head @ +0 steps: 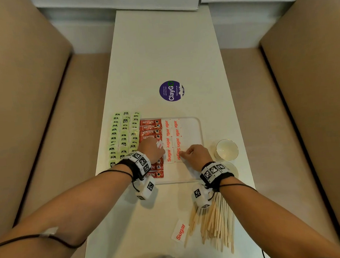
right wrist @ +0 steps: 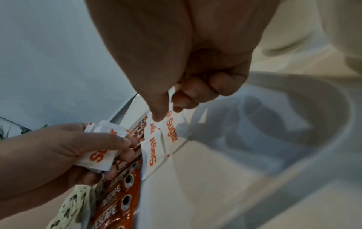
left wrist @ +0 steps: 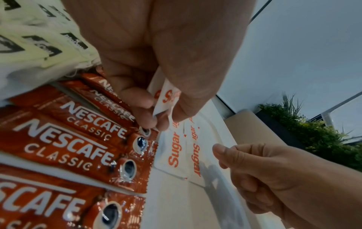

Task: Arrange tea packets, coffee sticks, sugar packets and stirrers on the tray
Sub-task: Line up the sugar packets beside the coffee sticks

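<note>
A white tray lies on the table. On it are a column of red Nescafe coffee sticks and two columns of white sugar packets. Rows of green tea packets lie along the tray's left side. My left hand hovers over the coffee sticks and grips a small bunch of sugar packets. My right hand pinches one sugar packet at the near end of the right sugar column, thumb on top. Wooden stirrers lie in a loose pile on the table under my right wrist.
One loose sugar packet lies near the table's front, left of the stirrers. Two paper cups stand just right of the tray. A purple round sticker marks the table's middle. Padded benches flank the narrow table.
</note>
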`<state>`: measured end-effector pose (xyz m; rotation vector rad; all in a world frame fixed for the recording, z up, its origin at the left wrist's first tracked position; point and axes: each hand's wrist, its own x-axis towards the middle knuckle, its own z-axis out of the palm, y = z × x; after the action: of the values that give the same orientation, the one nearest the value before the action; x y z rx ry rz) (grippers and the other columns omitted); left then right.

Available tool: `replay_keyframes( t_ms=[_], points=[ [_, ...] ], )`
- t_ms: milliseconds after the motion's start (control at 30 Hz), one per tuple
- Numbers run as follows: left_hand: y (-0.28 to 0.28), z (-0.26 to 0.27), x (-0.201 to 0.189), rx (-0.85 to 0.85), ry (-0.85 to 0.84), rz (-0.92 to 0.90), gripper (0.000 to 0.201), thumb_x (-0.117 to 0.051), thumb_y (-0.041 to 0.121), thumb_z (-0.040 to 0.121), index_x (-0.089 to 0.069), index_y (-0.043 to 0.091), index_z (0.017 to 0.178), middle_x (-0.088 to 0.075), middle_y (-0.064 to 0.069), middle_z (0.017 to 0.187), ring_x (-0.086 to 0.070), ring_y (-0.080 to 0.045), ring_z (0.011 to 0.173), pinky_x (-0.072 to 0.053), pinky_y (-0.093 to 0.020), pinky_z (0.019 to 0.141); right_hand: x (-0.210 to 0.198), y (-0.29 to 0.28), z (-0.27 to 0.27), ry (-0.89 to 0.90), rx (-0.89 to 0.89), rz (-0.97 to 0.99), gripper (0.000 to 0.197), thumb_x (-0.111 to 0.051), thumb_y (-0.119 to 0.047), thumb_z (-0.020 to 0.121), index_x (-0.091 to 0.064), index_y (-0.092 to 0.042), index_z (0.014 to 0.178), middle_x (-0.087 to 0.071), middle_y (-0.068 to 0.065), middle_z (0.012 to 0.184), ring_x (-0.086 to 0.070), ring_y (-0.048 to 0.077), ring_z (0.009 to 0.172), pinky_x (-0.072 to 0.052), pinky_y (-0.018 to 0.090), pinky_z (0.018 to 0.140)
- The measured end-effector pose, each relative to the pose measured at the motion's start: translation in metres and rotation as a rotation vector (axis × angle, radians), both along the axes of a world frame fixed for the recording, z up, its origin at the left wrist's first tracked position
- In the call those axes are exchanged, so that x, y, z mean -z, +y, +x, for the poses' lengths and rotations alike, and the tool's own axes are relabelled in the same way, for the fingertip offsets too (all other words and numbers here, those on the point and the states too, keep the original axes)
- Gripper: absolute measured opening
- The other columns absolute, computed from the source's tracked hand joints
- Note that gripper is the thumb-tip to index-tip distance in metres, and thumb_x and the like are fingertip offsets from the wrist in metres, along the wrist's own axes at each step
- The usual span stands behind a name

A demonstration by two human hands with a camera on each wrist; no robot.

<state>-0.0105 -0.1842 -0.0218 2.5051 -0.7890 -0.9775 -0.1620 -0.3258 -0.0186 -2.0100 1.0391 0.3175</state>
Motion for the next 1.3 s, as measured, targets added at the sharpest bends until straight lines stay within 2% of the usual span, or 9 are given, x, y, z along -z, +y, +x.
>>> replay_keyframes(
  t_ms=[133,233,367,567,700,767,900,1100,1300],
  points=[
    [0.005,-0.012,-0.015,0.106,0.1,-0.066,0.028,-0.069,0.025,0.078,-0.05,0.014,0.06,-0.045,-0.002,0.06,-0.042,-0.017,0.055,-0.034,-0.028,0.053,-0.004,0.008,0.003,-0.15,-0.106,0.069,0.023,-0.066,-0.039,0.095,-0.068,-0.019,0.106,-0.071,0.0,0.111,-0.064,0.015,0.098,-0.048,0.026,0.081],
    [0.009,-0.021,-0.021,0.179,0.153,-0.092,0.018,-0.072,0.02,0.08,-0.066,0.005,0.071,-0.059,-0.003,0.063,-0.05,-0.016,0.054,-0.037,-0.025,0.051,-0.011,0.018,0.005,-0.215,-0.216,0.07,0.028,-0.061,-0.036,0.1,-0.062,-0.022,0.124,-0.067,-0.005,0.095,-0.06,0.011,0.082,-0.04,0.022,0.07],
    [0.016,-0.029,-0.024,0.168,0.186,-0.152,0.016,-0.074,0.021,0.077,-0.068,0.007,0.074,-0.067,-0.007,0.071,-0.058,-0.017,0.059,-0.044,-0.031,0.057,-0.015,0.025,0.009,-0.189,-0.258,0.06,0.014,-0.057,-0.035,0.102,-0.063,-0.023,0.105,-0.057,-0.008,0.074,-0.05,0.007,0.066,-0.035,0.02,0.062],
    [0.032,-0.039,-0.027,0.194,0.156,-0.124,0.023,-0.06,0.034,0.095,-0.059,0.015,0.081,-0.071,-0.004,0.078,-0.064,-0.016,0.061,-0.047,-0.028,0.058,-0.024,0.025,0.003,-0.181,-0.298,0.017,0.011,-0.057,-0.025,0.102,-0.062,-0.018,0.095,-0.067,0.002,0.101,-0.06,0.019,0.091,-0.042,0.027,0.079],
    [0.037,-0.04,-0.03,0.171,0.173,-0.142,0.023,-0.052,0.029,0.102,-0.06,0.015,0.085,-0.063,0.002,0.079,-0.059,-0.013,0.066,-0.041,-0.023,0.057,-0.027,0.026,0.001,-0.166,-0.302,0.031,0.011,-0.056,-0.023,0.103,-0.06,-0.015,0.096,-0.062,-0.002,0.104,-0.056,0.015,0.086,-0.041,0.023,0.076],
    [0.039,-0.039,-0.03,0.132,0.189,-0.162,0.021,-0.055,0.026,0.101,-0.063,0.011,0.088,-0.06,0.008,0.077,-0.057,-0.011,0.067,-0.047,-0.026,0.062,-0.025,0.027,-0.001,-0.188,-0.293,0.034,0.008,-0.056,-0.022,0.103,-0.059,-0.018,0.097,-0.061,-0.005,0.104,-0.055,0.013,0.087,-0.041,0.019,0.072],
    [0.045,-0.038,-0.027,0.007,0.262,-0.201,0.02,-0.06,0.022,0.098,-0.068,0.009,0.085,-0.07,-0.003,0.07,-0.064,-0.01,0.054,-0.057,-0.036,0.066,-0.017,0.029,-0.005,-0.223,-0.244,0.014,0.009,-0.061,-0.03,0.1,-0.06,-0.022,0.104,-0.064,-0.007,0.102,-0.06,0.01,0.089,-0.044,0.019,0.076],
    [0.051,-0.043,-0.024,-0.191,0.452,-0.273,0.014,-0.062,0.016,0.097,-0.07,0.005,0.1,-0.075,-0.016,0.093,-0.075,-0.028,0.074,-0.063,-0.049,0.074,-0.009,0.039,-0.013,-0.146,-0.295,0.07,0.023,-0.059,-0.031,0.101,-0.065,-0.01,0.093,-0.067,-0.001,0.09,-0.062,0.018,0.077,-0.052,0.03,0.073],
    [0.058,-0.052,-0.024,-0.173,0.399,-0.206,0.017,-0.058,0.005,0.094,-0.074,0.011,0.096,-0.076,-0.009,0.078,-0.074,-0.023,0.069,-0.063,-0.036,0.068,-0.001,0.038,-0.01,-0.073,-0.319,0.04,0.023,-0.056,-0.028,0.101,-0.057,-0.019,0.079,-0.067,0.0,0.094,-0.061,0.019,0.081,-0.05,0.03,0.075]
  ],
)
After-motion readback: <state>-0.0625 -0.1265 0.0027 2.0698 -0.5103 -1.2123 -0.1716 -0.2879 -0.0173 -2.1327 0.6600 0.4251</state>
